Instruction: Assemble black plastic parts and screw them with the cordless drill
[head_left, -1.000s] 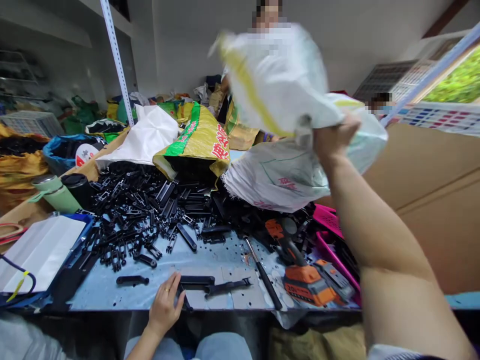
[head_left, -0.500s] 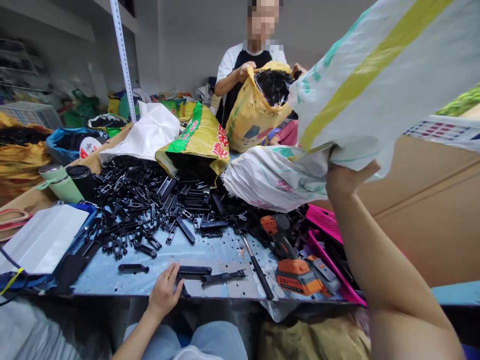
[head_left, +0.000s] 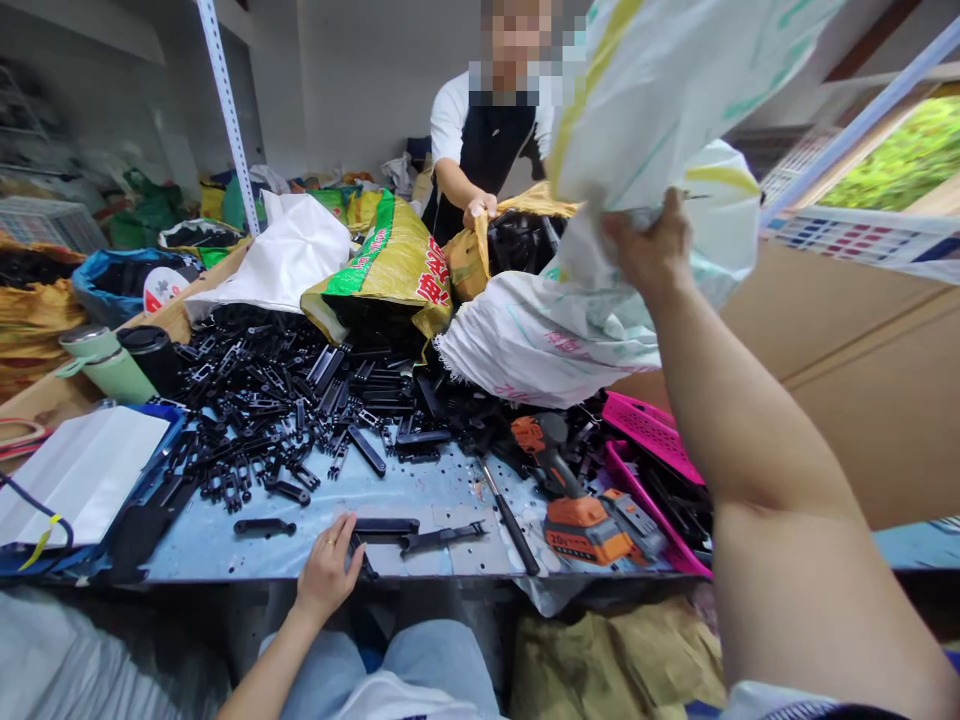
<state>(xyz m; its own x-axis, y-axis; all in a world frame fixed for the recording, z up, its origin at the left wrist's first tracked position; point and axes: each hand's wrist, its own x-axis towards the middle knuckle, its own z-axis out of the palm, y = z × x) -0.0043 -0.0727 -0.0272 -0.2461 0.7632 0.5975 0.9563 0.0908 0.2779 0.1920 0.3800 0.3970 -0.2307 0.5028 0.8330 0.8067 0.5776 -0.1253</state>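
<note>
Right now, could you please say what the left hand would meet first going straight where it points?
The left hand would probably meet the slanted black piece, passing the black bar beside its fingers, though depth is unclear.

A low path crosses the middle of the bench (head_left: pixel 420 487), between the heap of black parts (head_left: pixel 281 400) and the loose pieces (head_left: pixel 442 538) by the near edge. Rightward, a black-handled tool (head_left: pixel 516 532), a drill (head_left: pixel 561 477) and pink baskets (head_left: pixel 651 435) bar it. At the far side, sacks (head_left: pixel 551 340) form a wall, with a raised white sack (head_left: pixel 690 85) above at right.

Trousers (head_left: pixel 442 645) are pale blue; the left hand (head_left: pixel 325 570) wears a ring (head_left: pixel 330 541)
</note>
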